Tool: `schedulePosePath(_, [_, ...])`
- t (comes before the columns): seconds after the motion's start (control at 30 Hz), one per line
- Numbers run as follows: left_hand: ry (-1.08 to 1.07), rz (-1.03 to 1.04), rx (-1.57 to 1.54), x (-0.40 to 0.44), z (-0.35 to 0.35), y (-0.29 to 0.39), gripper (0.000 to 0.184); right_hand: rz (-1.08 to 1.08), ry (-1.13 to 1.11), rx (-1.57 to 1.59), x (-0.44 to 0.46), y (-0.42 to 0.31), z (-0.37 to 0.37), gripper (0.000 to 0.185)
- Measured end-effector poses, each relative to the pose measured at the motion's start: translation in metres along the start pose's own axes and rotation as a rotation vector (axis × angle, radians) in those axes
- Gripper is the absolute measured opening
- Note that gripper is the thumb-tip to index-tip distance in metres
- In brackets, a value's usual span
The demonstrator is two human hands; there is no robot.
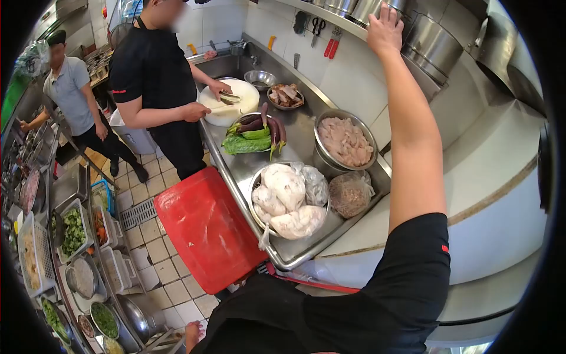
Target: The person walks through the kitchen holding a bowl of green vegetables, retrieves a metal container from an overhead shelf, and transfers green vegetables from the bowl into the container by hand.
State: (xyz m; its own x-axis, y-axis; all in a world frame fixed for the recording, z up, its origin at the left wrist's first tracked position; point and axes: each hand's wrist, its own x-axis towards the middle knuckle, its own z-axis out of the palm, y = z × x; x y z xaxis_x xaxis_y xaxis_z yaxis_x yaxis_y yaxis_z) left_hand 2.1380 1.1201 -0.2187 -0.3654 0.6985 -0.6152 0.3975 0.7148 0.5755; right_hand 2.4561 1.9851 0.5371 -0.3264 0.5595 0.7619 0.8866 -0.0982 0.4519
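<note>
My right hand [386, 32] is raised to the wall shelf at the top, its fingers curled over the edge of a steel pot [364, 10]. My left hand [193, 335] hangs low at the bottom edge, mostly hidden by my body; its fingers cannot be made out. On the steel counter below my right arm, a bowl of pale sliced meat [346, 141] stands beside a bag of minced-looking food [350, 194]. A colander holds large white bagged pieces [287, 197]. Eggplants [275, 133] and green vegetables [244, 143] lie farther back.
A co-worker [159, 76] holds a knife and food over a round white board [231, 94]. Another person [79, 88] stands at the far left. A red lid [206, 224] juts beside the counter. Food containers [72, 230] line the left racks. Steel pots [433, 44] fill the shelf.
</note>
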Motion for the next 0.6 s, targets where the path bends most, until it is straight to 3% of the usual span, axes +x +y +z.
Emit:
schedulePosePath(0.1, [0.043,-0.106,-0.476,0.031,-0.043,0.026,0.019,-0.060,0.076,0.054,0.007,0.008,0.008,0.033])
schedulePosePath(0.17, [0.200,-0.418,-0.726,0.040,-0.083,0.092,0.020,-0.079,0.164,0.096,0.010,0.021,0.016,0.032])
schedulePosePath(0.23, [0.254,-0.328,-0.767,0.064,-0.101,0.088,0.020,-0.116,0.214,0.141,0.012,0.033,0.018,0.030])
schedulePosePath(0.43, [0.185,-0.369,-0.698,0.080,-0.120,0.114,0.023,-0.161,0.235,0.133,0.000,0.042,0.002,0.030])
schedulePosePath(0.5, [0.168,-0.392,-0.695,0.073,-0.111,0.113,0.020,-0.112,0.208,0.218,0.000,0.041,-0.006,0.047])
schedulePosePath(0.6, [0.135,-0.449,-0.657,0.059,-0.098,0.103,0.020,0.130,0.252,0.506,0.009,0.036,-0.024,0.078])
